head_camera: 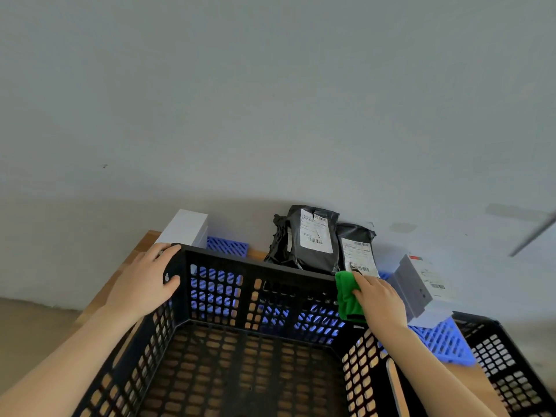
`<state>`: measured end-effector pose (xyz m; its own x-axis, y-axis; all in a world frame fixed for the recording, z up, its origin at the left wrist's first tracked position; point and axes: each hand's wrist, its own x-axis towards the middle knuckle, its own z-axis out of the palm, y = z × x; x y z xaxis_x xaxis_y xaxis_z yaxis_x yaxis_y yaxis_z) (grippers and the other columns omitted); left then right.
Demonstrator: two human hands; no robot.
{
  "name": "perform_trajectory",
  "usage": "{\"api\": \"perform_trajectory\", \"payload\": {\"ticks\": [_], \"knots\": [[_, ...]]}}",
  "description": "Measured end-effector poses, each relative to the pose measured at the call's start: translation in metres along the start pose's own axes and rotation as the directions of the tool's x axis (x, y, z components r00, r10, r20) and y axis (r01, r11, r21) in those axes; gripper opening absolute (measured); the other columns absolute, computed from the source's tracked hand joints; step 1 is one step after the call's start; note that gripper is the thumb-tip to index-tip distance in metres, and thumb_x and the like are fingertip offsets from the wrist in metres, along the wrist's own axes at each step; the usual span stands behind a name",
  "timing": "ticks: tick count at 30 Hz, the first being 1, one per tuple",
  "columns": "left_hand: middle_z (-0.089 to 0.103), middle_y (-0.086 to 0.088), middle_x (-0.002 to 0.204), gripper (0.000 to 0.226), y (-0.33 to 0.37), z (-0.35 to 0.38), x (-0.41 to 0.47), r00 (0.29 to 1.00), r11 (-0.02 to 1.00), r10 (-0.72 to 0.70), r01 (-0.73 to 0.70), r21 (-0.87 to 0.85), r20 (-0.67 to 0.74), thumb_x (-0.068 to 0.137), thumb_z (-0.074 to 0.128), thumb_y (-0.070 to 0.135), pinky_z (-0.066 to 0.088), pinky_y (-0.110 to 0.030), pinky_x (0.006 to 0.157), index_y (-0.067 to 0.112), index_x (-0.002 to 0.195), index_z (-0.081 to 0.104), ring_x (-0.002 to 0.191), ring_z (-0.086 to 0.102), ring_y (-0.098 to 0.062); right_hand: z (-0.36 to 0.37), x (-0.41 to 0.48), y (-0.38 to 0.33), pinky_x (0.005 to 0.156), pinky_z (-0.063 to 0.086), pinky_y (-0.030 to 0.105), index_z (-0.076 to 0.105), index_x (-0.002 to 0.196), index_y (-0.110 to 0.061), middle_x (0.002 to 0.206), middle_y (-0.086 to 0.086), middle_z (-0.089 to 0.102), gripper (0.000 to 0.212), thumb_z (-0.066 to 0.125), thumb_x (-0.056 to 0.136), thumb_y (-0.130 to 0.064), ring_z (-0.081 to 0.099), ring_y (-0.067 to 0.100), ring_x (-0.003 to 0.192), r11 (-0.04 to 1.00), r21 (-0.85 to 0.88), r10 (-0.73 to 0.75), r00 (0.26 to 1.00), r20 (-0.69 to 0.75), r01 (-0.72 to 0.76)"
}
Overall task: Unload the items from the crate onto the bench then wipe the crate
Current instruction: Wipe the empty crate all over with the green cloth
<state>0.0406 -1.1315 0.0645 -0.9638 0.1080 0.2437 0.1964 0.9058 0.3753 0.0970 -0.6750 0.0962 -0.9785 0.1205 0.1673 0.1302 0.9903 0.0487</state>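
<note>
Crate (258, 266) looks emptied, parcels (313, 239) just past the right hand (380, 299) gripping a green cloth (347, 299) at the rim, left hand (144, 281) clutching its corner, only wiping left I'd say.

Both arms extended forward, both grips engaged.
The left grip (144, 278) curls over the far-left corner of the crate (270, 266), thumb on the inner wall. The right grip (380, 299) pinches the green cloth (347, 296) over the far-right rim. Both forearms are bare.
</note>
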Motion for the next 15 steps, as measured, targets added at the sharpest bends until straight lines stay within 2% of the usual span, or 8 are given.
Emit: {"api": "perform_trajectory", "payload": {"ticks": [5, 9, 12, 15], "knots": [[0.039, 0.003, 0.147, 0.068, 0.001, 0.0, 0.001, 1.0, 1.0, 0.008, -0.008, -0.026, -0.003, 0.088, 0.067, 0.029, 0.054, -0.032, 0.084, 0.019, 0.148, 0.038, 0.119, 0.053, -0.022, 0.002, 0.004, -0.003, 0.094, 0.043, 0.032, 0.054, 0.13, -0.025, 0.12, -0.006, 0.063, 0.034, 0.051, 0.096, -0.032, 0.058, 0.019, 0.108, 0.994, 0.062, -0.083, 0.995, -0.051, 0.087], [0.041, 0.002, 0.146, 0.067, 0.0, 0.0, 0.002, 1.0, 0.999, 0.018, -0.019, -0.042, -0.021, 0.088, 0.066, 0.03, 0.055, -0.032, 0.084, 0.018, 0.148, 0.038, 0.118, 0.054, -0.021, 0.008, 0.003, -0.015, 0.089, 0.046, 0.039, 0.063, 0.122, -0.018, 0.112, 0.0, 0.069, 0.033, 0.065, 0.089, -0.02, 0.063, 0.025, 0.099, 0.984, 0.118, -0.116, 0.981, -0.157, 0.136], [0.041, 0.001, 0.145, 0.068, 0.0, 0.0, 0.001, 0.999, 0.998, 0.026, -0.028, -0.06, -0.028, 0.089, 0.066, 0.031, 0.056, -0.033, 0.083, 0.018, 0.149, 0.037, 0.119, 0.053, -0.021, 0.009, 0.004, -0.036, 0.092, 0.046, 0.04, 0.064, 0.122, -0.017, 0.112, 0.0, 0.069, 0.036, 0.067, 0.087, -0.018, 0.063, 0.024, 0.101, 0.972, 0.16, -0.141, 0.97, -0.199, 0.174], [0.041, 0.001, 0.147, 0.071, 0.0, -0.001, 0.001, 0.999, 0.998, 0.031, -0.033, -0.054, -0.036, 0.088, 0.065, 0.033, 0.055, -0.031, 0.084, 0.019, 0.15, 0.034, 0.121, 0.052, -0.019, 0.005, 0.01, -0.077, 0.095, 0.045, 0.037, 0.061, 0.126, -0.02, 0.114, -0.004, 0.068, 0.036, 0.063, 0.09, -0.024, 0.062, 0.021, 0.104, 0.953, 0.177, -0.211, 0.959, -0.188, 0.244]]}}
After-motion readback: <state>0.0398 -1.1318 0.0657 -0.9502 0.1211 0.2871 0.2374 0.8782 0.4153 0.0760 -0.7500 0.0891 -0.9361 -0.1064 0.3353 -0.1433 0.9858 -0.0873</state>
